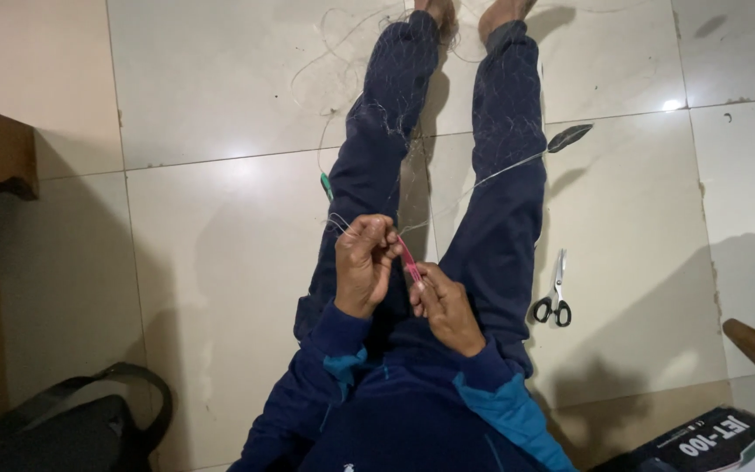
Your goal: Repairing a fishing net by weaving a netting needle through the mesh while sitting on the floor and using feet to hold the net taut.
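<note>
You sit on the tiled floor (220, 218) with both legs stretched out in front of you, and that posture does a job: the fine net (399, 131) lies draped over your shins and knees, so the mesh stays spread and lightly tensioned while you work at the near end just above your lap. Your left hand (364, 262) is closed, thumb against curled fingers, pinching a few thin strands of the netting line at its fingertips and holding them raised so the loop stays open and visible. Your right hand (446, 306) is closed too, gripping the lower end of a slim pink netting needle (409, 259); the tool angles up and to the left so its tip meets the strands that the left hand pinches, the two hands almost touching. A pale line (504, 168) runs taut from that meeting point across your right leg to a dark leaf-shaped shuttle (569, 136) lying on the floor just beyond your knee, apparently parked there as a spare within reach. A small green piece (326, 185) pokes out beside your left leg; what it is cannot be made out. The black-handled scissors (555, 297) rest on the tile just beside your right thigh, blades pointing away, near the hand that holds the needle. A black bag (72, 428) sits well apart at your left, a dark box with a white label (701, 441) at your right.
</note>
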